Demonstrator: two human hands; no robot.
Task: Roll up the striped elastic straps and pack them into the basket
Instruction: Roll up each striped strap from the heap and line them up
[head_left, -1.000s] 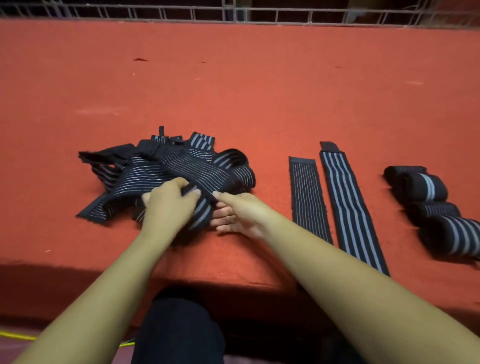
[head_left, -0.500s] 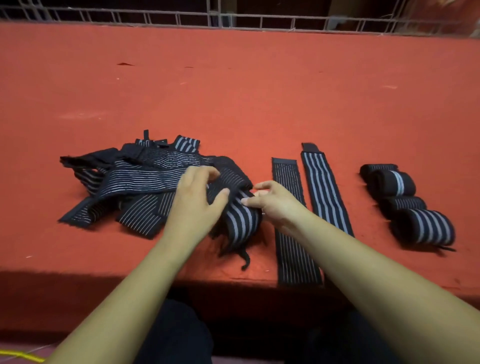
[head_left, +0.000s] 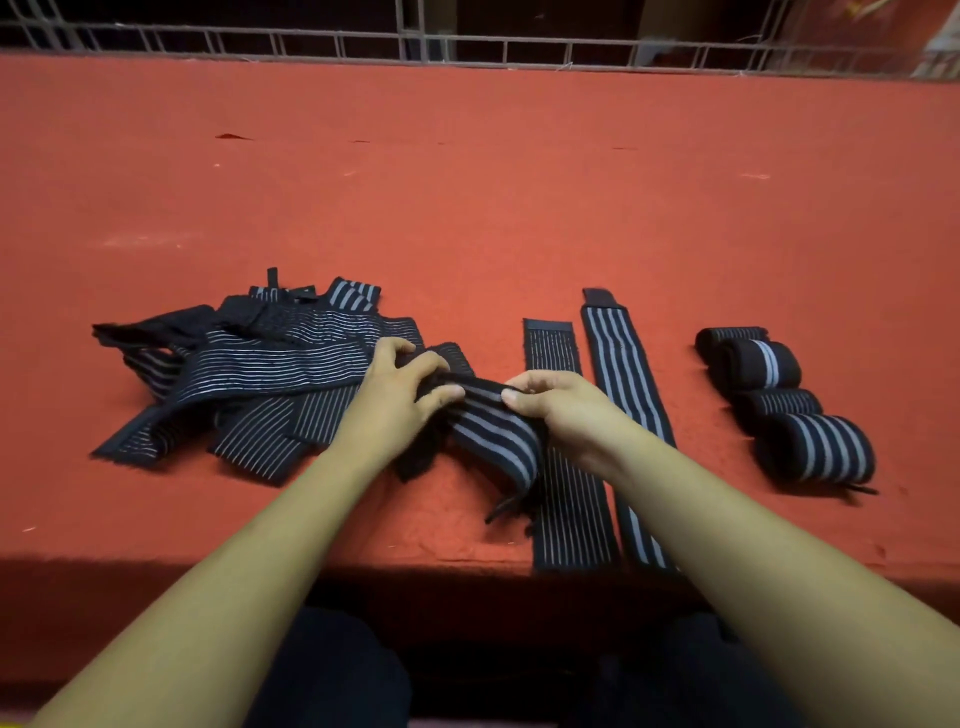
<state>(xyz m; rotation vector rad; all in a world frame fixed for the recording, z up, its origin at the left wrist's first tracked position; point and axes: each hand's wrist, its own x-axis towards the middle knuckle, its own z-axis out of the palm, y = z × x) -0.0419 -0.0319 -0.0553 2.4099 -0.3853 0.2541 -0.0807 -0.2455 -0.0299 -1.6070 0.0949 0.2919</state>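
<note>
1. Head view: near the table's (head_left: 467, 208) front edge, left hand (head_left: 395, 397) and right hand (head_left: 563, 410) pinch one broad-striped strap (head_left: 493, 441) with curled fingers, unrolled.
2. Just right, two flat straps (head_left: 566, 467) reach the front edge.
3. Towards the right edge, four rolled straps (head_left: 815, 449); none packed, I judge.
4. Left, a tangled pile (head_left: 260, 374), count unclear.
5. Far edge: wire grid (head_left: 467, 49), possibly the basket.

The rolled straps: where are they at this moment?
Head view, right side: the rolled straps lie in a row on the red table, just right of the two flat straps.
</note>
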